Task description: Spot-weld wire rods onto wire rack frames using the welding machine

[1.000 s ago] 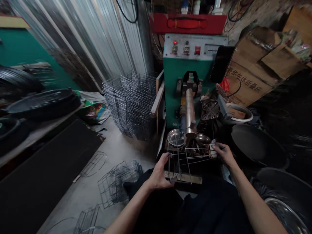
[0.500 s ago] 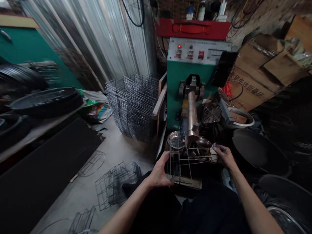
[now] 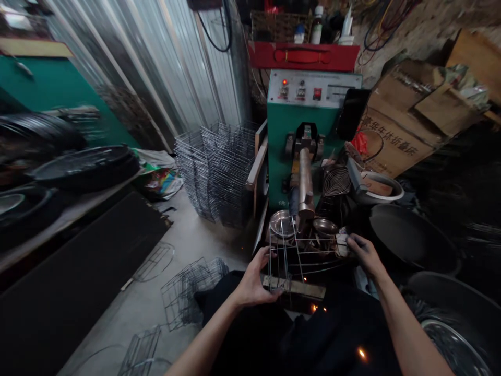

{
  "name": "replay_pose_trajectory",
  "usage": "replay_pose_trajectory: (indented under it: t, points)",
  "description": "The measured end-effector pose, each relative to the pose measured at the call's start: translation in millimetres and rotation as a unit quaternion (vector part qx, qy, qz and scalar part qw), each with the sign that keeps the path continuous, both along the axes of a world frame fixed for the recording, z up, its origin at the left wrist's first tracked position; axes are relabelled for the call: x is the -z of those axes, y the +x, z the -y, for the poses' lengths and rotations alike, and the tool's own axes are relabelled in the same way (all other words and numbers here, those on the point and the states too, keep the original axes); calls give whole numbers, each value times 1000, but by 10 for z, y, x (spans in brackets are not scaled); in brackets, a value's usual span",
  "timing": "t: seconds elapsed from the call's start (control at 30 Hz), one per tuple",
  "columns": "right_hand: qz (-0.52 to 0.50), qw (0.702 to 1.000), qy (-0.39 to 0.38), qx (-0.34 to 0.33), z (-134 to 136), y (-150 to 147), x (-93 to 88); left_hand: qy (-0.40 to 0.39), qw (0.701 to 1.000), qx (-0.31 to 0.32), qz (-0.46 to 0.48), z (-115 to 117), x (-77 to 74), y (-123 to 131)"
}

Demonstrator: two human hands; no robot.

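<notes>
I hold a small wire frame (image 3: pixel 297 256) in front of a green welding machine (image 3: pixel 303 130), under its copper-coloured arm (image 3: pixel 305 183). My left hand (image 3: pixel 254 279) grips the frame's left side, fingers curled around the wires. My right hand (image 3: pixel 362 250) pinches the frame's right end. Orange sparks (image 3: pixel 317 308) glow below the frame and over my dark lap. Two small metal bowls (image 3: pixel 279 222) sit just behind the frame.
A tall stack of wire frames (image 3: pixel 215 167) stands left of the machine. More wire frames (image 3: pixel 188 292) lie on the floor. Black round pans (image 3: pixel 410 235) sit to the right, dark trays (image 3: pixel 86 162) on the left bench, cardboard boxes (image 3: pixel 403 120) behind.
Sparks have appeared below the frame. Both hands keep their hold on it, almost in the same place; the view has shifted slightly.
</notes>
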State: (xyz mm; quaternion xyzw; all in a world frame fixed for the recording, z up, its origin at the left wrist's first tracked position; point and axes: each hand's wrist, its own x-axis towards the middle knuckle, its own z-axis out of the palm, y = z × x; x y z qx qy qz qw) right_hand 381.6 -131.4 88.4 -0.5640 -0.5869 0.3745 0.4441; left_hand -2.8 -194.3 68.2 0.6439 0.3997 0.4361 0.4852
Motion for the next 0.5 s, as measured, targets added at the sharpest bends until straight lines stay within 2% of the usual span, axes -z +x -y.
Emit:
replay_pose_trajectory:
  t: [0.07,0.13,0.2,0.27,0.33,0.43,0.5]
  points:
    - [54,997,-4,-50,202,100,1,-66,996,-23,56,169,-58,-77]
    - [112,989,-25,-90,317,174,21,-140,982,-73,103,275,-140,-153]
    - [162,975,-70,-133,318,195,47,-211,962,-120,127,315,-236,-214]
    - [199,954,-130,-185,231,178,75,-246,951,-119,142,326,-324,-259]
    - [208,931,-197,-227,118,164,106,-230,960,-54,151,355,-383,-304]
    - [165,904,-292,-267,23,192,185,-154,975,93,131,461,-392,-394]
    - [112,881,-350,-297,39,228,269,-109,980,137,90,543,-348,-446]
